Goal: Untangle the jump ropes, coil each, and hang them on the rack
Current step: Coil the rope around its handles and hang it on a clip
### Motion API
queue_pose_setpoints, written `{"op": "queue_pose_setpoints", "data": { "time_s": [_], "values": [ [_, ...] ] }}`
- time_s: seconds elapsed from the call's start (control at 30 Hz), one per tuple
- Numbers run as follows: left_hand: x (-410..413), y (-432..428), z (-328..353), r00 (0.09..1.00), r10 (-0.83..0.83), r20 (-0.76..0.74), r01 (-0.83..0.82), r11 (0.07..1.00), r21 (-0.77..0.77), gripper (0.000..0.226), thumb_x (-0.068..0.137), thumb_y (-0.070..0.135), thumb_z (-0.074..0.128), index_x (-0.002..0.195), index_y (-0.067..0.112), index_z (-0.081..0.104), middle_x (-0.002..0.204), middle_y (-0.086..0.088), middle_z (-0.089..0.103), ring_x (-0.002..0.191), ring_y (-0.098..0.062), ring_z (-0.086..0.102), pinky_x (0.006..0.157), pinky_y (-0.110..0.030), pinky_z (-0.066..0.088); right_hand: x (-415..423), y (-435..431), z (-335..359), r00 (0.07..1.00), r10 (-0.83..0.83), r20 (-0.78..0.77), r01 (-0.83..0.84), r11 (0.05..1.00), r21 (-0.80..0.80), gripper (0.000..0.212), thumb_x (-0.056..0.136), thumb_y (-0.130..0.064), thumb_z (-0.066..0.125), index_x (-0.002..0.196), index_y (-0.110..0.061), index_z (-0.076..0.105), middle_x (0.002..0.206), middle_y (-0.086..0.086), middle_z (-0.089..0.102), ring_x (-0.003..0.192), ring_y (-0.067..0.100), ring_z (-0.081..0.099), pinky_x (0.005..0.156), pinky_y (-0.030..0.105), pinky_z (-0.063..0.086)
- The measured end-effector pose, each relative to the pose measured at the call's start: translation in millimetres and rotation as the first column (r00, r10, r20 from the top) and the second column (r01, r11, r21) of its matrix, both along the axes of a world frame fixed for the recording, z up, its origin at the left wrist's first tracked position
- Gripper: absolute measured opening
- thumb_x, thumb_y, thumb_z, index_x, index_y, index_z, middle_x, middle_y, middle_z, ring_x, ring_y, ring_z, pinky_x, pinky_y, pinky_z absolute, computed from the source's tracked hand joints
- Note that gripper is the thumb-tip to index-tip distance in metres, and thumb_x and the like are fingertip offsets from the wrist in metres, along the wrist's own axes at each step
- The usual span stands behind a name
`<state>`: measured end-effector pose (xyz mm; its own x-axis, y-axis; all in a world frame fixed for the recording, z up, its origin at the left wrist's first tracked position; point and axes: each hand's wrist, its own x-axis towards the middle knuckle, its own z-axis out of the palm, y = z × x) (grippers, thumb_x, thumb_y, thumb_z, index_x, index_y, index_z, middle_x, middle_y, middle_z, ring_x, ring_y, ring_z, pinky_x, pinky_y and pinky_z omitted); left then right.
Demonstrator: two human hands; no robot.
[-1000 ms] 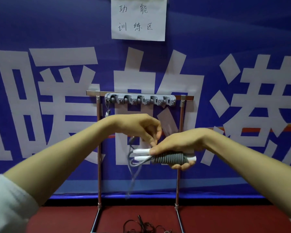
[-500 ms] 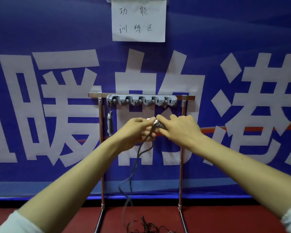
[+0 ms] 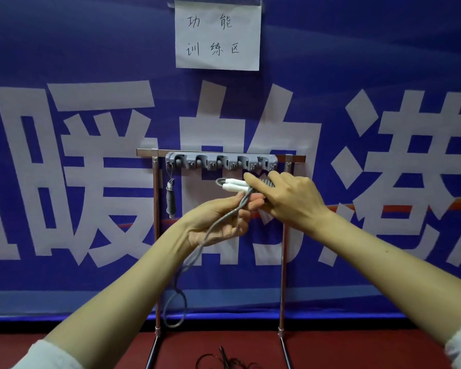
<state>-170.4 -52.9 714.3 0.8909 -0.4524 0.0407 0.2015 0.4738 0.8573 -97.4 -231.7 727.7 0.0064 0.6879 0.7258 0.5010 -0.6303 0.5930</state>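
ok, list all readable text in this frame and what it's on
"功能" over "训练区": handwritten on the white paper sheet taped at the top of the banner.
"暖", "的", "港": large white characters on the blue banner; "的" is partly hidden behind the rack.
The characters at the banner's left and right edges are cut off and unreadable.
No print can be made out on the rack or the grey jump rope.

Your right hand (image 3: 290,201) covers most of the coil of the grey jump rope (image 3: 264,181); only a few turns and the ends of the white handles (image 3: 234,184) show. The fingertips of your left hand (image 3: 218,225) disappear beneath it, so their grip is unclear. The rope's hanging loop is blurred. The bottom edge cuts off the dark rope (image 3: 224,362) on the floor and the feet of the rack (image 3: 156,235).
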Motion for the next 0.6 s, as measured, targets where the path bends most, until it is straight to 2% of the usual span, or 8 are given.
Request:
{"op": "queue_pose_setpoints", "data": {
  "time_s": [0.17,0.23,0.3,0.33,0.4,0.47,0.53,0.6],
  "values": [
    [-3,-10,1,0.997,0.078,-0.022,-0.078,0.997,0.010,0.018,0.082,0.016,0.060,0.080,0.006,0.075,0.073,-0.004,0.071,0.069,-0.016,0.071,0.068,-0.029,0.060,-1,-2,4,0.999,0.021,-0.032,-0.022,1.000,-0.018,0.058,0.090,-0.049,0.039,0.130,-0.012,0.059,0.066,0.005,0.055,0.045,0.016,0.048,0.039,0.019,0.022],
    [-6,-10,4,0.986,0.158,-0.043,-0.157,0.987,0.041,0.015,0.081,0.014,0.063,0.080,0.003,0.074,0.069,-0.005,0.070,0.064,-0.015,0.071,0.063,-0.029,0.061,-1,-4,5,0.997,-0.023,-0.069,0.025,0.999,0.027,0.065,0.088,-0.053,0.044,0.134,-0.007,0.051,0.067,0.004,0.058,0.045,0.017,0.052,0.037,0.021,0.024],
    [-9,-10,4,0.958,0.278,0.070,-0.286,0.945,0.159,0.013,0.086,0.013,0.064,0.088,0.002,0.071,0.067,-0.002,0.066,0.052,-0.007,0.060,0.050,-0.019,0.054,-1,-5,3,0.984,-0.083,-0.157,0.092,0.995,0.047,0.075,0.085,-0.056,0.046,0.139,-0.004,0.044,0.072,0.006,0.062,0.049,0.019,0.057,0.036,0.024,0.032],
    [-8,-9,2,0.912,0.349,0.214,-0.396,0.885,0.246,0.011,0.089,0.013,0.064,0.091,0.004,0.070,0.068,-0.002,0.064,0.051,-0.007,0.055,0.047,-0.016,0.049,-2,-5,1,0.969,-0.129,-0.210,0.138,0.990,0.032,0.078,0.087,-0.058,0.042,0.144,-0.006,0.038,0.078,0.006,0.064,0.054,0.020,0.060,0.038,0.026,0.036],
    [-6,-9,-6,0.665,0.401,0.630,-0.709,0.604,0.364,0.008,0.091,0.016,0.065,0.086,0.012,0.069,0.073,-0.001,0.065,0.061,-0.013,0.058,0.053,-0.020,0.050,-5,-4,-1,0.927,-0.231,-0.297,0.227,0.973,-0.046,0.080,0.092,-0.063,0.032,0.154,-0.014,0.016,0.097,0.004,0.064,0.073,0.019,0.064,0.048,0.029,0.039],
    [1,-7,-15,0.316,0.220,0.923,-0.928,0.272,0.253,0.010,0.092,0.017,0.064,0.082,0.015,0.067,0.075,0.003,0.067,0.070,-0.016,0.064,0.067,-0.034,0.057,-7,-1,-3,0.896,-0.289,-0.336,0.266,0.957,-0.115,0.074,0.095,-0.063,0.025,0.155,-0.024,0.005,0.110,0.002,0.060,0.086,0.017,0.063,0.056,0.027,0.037],
    [6,-7,-20,0.111,0.010,0.994,-0.989,0.102,0.109,0.013,0.094,0.021,0.060,0.086,0.011,0.066,0.078,0.001,0.064,0.068,-0.018,0.060,0.064,-0.043,0.054,-8,1,-3,0.879,-0.316,-0.357,0.288,0.949,-0.131,0.070,0.096,-0.064,0.022,0.154,-0.030,0.004,0.114,0.002,0.059,0.089,0.017,0.063,0.059,0.027,0.037],
    [9,-6,-22,0.004,-0.110,0.994,-1.000,0.025,0.007,0.023,0.092,0.028,0.052,0.087,0.009,0.065,0.079,-0.002,0.062,0.064,-0.020,0.056,0.052,-0.041,0.051,-8,3,-4,0.861,-0.324,-0.392,0.304,0.946,-0.115,0.070,0.095,-0.064,0.022,0.154,-0.031,0.006,0.112,0.002,0.060,0.090,0.018,0.063,0.061,0.028,0.040]
  ]
}}
